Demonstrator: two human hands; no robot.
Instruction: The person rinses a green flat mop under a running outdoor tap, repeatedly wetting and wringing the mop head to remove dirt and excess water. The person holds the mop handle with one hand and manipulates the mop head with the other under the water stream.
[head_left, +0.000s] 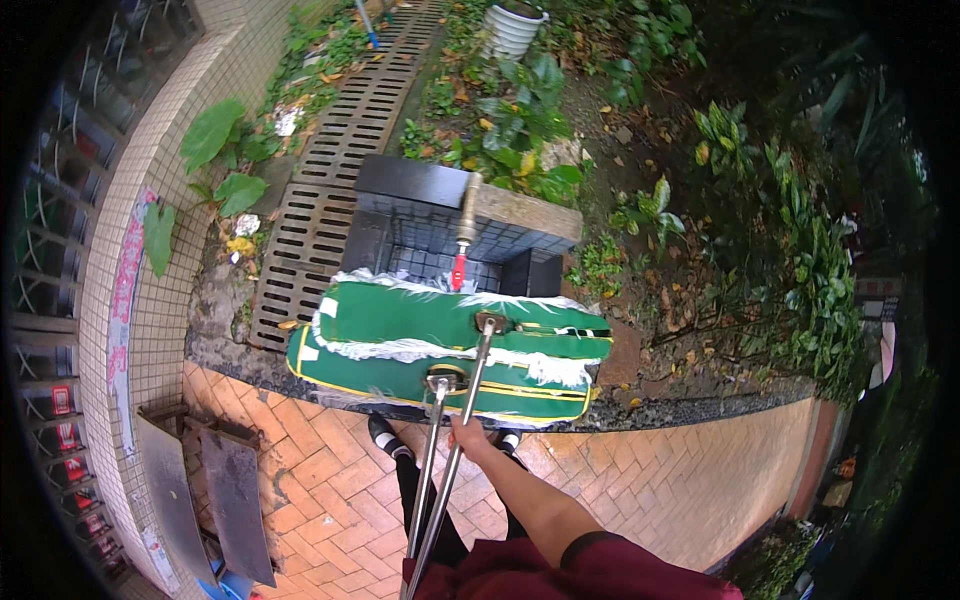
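My right hand (469, 439) is closed around the steel handle (475, 386) of a flat dust mop whose green backing (405, 311) is edged with white fringe. Just below it in the picture lies a second flat dust mop (352, 373), also green, trimmed in yellow, and partly covered by the first. Its steel pole (426, 472) runs beside the first handle down towards my body. Both mop heads lie across the near side of a dark tiled basin (420, 259), hiding that side. A tap (468, 214) with a red lever (458, 271) stands over the basin. My left hand is out of view.
A slotted drain grate (319, 225) runs along the left of the basin. Plants (540, 112) and soil lie behind and to the right. Dark boards (229, 495) lean near the tiled wall (124, 247). Orange brick paving (337, 480) is underfoot. A white bucket (514, 31) stands farther back.
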